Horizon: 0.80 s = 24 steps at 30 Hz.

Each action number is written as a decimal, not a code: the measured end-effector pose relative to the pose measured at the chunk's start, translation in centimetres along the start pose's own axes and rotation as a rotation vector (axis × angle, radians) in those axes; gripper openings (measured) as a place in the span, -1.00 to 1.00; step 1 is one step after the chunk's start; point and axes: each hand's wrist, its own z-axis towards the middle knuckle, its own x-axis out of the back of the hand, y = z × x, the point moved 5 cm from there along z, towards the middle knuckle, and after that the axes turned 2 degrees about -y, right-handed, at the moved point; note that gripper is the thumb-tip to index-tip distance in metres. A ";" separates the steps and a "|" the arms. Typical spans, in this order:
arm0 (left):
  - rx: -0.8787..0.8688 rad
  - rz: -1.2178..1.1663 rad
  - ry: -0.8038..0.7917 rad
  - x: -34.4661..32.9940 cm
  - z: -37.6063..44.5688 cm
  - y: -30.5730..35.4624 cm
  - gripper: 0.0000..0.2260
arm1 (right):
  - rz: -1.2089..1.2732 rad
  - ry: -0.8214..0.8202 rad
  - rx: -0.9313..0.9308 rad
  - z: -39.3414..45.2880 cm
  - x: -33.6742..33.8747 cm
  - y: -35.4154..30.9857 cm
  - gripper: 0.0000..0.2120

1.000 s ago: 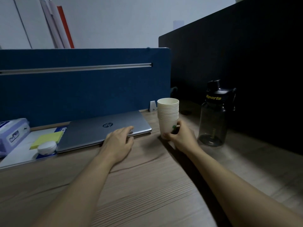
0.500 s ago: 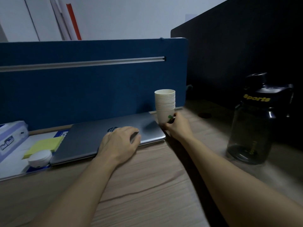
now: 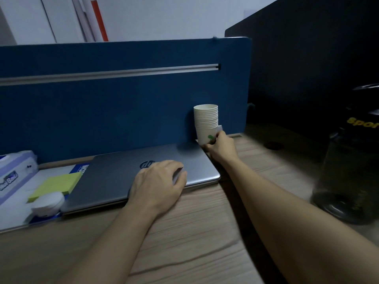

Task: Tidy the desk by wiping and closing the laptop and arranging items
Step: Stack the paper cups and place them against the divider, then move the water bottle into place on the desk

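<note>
While the left hand (image 3: pixel 159 182) lies flat on the shut grey laptop (image 3: pixel 123 177), the right hand (image 3: pixel 220 147) apparently grips stacked paper cups (image 3: pixel 206 124).

Wooden desk (image 3: pixel 194 232) bears closed laptop (image 3: pixel 123 177), cup stack (image 3: pixel 205 123), bottle (image 3: pixel 348 171)

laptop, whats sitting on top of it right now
The laptop is closed, and the left hand rests on its lid near the front edge, partly covering the logo. Nothing else shows on the lid. What lies under the palm cannot be seen.
</note>
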 end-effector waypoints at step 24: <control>0.026 -0.012 0.033 3.9 -7.4 5.3 -0.75 | 0.156 0.009 -0.129 -18.1 8.6 0.2 -0.53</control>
